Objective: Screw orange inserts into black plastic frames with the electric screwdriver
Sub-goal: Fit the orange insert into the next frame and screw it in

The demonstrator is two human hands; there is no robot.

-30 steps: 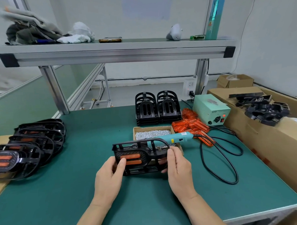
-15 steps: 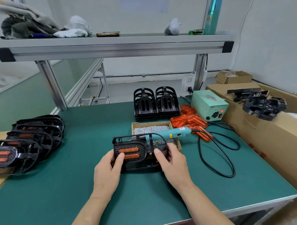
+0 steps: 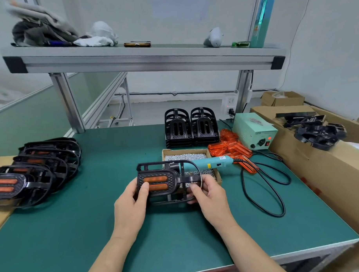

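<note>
1. Since a second ago the right hand has shifted from standing upright beside the black frame to curling round its looped end, and the frame's face has tipped more toward the camera.
2. The left hand grips the frame's nine o'clock end, with its thumb pressed on the lower of two orange inserts seated in the patterned face and its fingers wrapped behind.
3. The right hand's thumb lies on the centre bar at the three o'clock end, with the fingers curled underneath. Both hands hold the frame low over the middle of the green table; whether it touches cannot be told.
4. The electric screwdriver lies unheld at one o'clock of the frame, resting across a cardboard screw box, and its black cable loops out to three o'clock.
5. Finished frames lie overlapped at nine o'clock.
6. Loose inserts are heaped at one o'clock beyond the screw box, beside a pale green power unit.
7. Two stacks of bare frames stand at twelve o'clock.
</note>
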